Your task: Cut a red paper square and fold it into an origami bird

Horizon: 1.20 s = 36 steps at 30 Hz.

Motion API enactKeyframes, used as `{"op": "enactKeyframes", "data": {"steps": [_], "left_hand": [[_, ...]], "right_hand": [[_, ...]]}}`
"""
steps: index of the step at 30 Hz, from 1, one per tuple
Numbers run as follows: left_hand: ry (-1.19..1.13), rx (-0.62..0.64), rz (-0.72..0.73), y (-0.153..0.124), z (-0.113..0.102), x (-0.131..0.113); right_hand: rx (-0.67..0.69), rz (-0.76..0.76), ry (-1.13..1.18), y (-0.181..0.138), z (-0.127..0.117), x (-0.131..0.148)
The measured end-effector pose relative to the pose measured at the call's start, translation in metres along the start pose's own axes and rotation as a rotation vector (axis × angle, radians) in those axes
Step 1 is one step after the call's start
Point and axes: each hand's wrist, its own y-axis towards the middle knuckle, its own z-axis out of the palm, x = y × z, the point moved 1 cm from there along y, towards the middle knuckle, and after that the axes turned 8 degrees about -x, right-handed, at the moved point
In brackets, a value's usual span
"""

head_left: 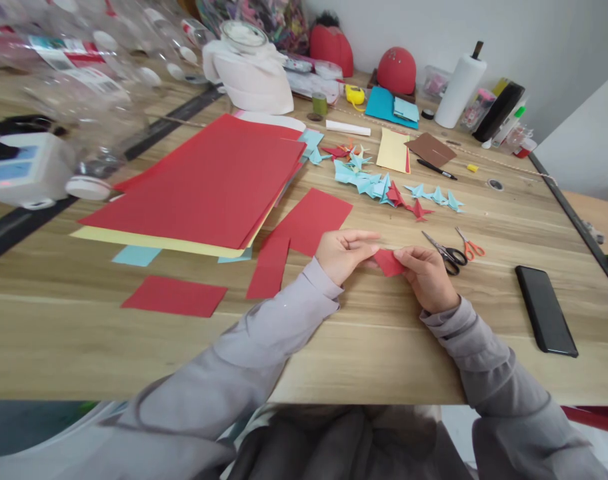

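A small folded piece of red paper (388, 263) is pinched between both my hands just above the wooden table (364, 347). My left hand (345, 254) grips its left edge with closed fingers. My right hand (428, 275) holds the right side, fingers curled over it. Both arms wear grey sleeves. A red paper offcut (307, 223) lies just left of my left hand. Black scissors (447, 253) and orange scissors (470, 245) rest right behind my right hand.
A stack of large red sheets (209, 183) over yellow paper lies at the left. Several folded blue and red paper cranes (379, 180) sit behind. A black phone (545, 309) lies at right. Plastic bottles (84, 73), a paper towel roll (459, 90) and clutter line the back.
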Motion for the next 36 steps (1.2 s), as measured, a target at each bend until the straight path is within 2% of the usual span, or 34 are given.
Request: {"op": "enactKeyframes", "data": {"steps": [5, 8, 13, 17, 23, 28, 36], "left_hand": [[0.184, 0.064, 0.047, -0.0037, 0.0031, 0.0044], [0.228, 0.096, 0.094, -0.0058, 0.0069, 0.0073], [0.218, 0.07, 0.12, -0.0069, 0.0085, 0.0078], [0.19, 0.107, 0.122, -0.0071, 0.008, 0.009], [0.099, 0.166, 0.057, -0.0052, 0.0068, 0.0096], [0.043, 0.138, -0.003, -0.0027, 0.005, 0.0092], [0.04, 0.092, 0.034, -0.003, 0.0059, 0.0103]], "right_hand": [[-0.051, -0.067, -0.093, 0.0008, -0.003, -0.0007], [-0.022, -0.126, -0.2, -0.0001, -0.0018, -0.0012], [0.035, -0.178, -0.281, -0.0036, 0.0032, -0.0006], [0.046, -0.211, -0.268, -0.0051, 0.004, 0.0004], [-0.007, -0.217, -0.221, -0.0052, 0.0021, 0.0021], [-0.073, -0.236, -0.161, -0.0023, 0.0002, 0.0004], [-0.048, -0.255, -0.243, -0.0036, 0.0016, -0.0004]]}}
